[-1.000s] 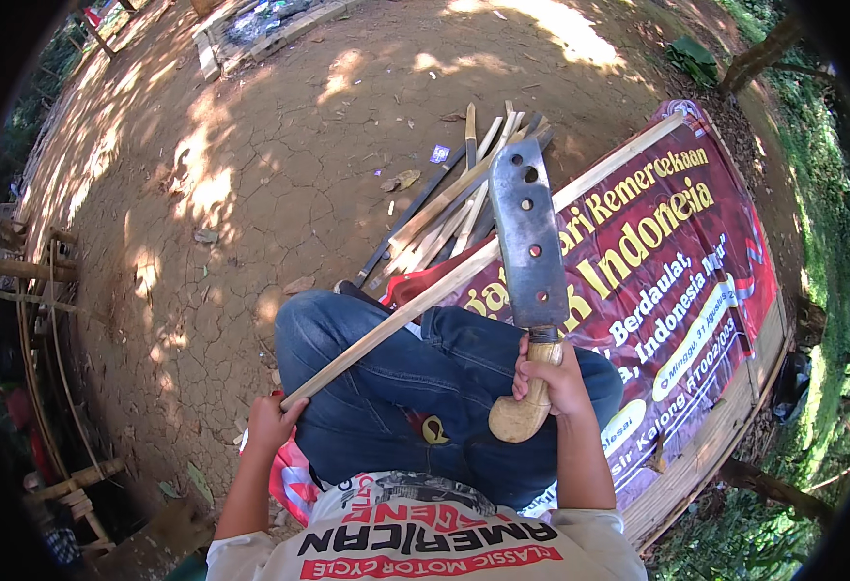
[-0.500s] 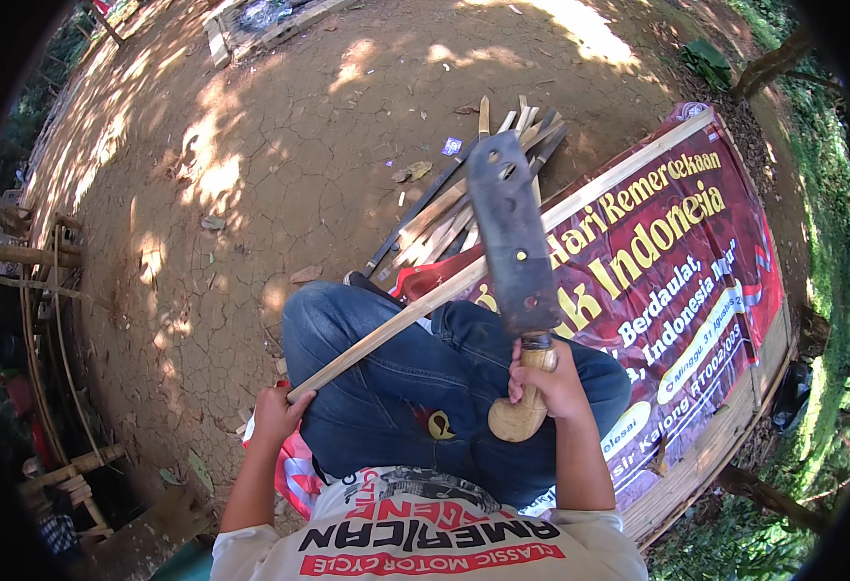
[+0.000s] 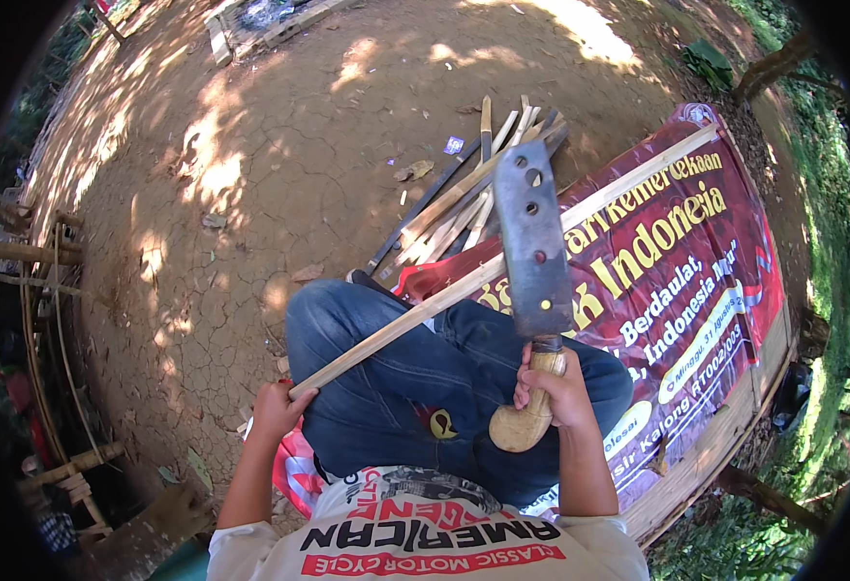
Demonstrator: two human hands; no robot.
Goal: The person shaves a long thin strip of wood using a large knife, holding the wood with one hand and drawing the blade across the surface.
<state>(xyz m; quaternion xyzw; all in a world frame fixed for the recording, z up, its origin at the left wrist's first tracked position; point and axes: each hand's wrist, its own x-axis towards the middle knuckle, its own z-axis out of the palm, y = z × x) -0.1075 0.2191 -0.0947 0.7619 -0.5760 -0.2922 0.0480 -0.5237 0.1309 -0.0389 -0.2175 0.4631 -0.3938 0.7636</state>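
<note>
Stick (image 3: pixel 502 266) gripped at its near end by left hand (image 3: pixel 278 412), cleaver (image 3: pixel 533 242) clenched in right hand (image 3: pixel 551 387), mid-frame; a glancing chop could hit his knee.

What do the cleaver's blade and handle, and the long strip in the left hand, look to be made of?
The cleaver blade looks like dull grey metal, mottled, with punched holes. Its handle, held by the right hand, seems smooth pale wood with a rounded knob. The long strip in the left hand looks like split bamboo or light wood: pale, straight, matte.
</note>
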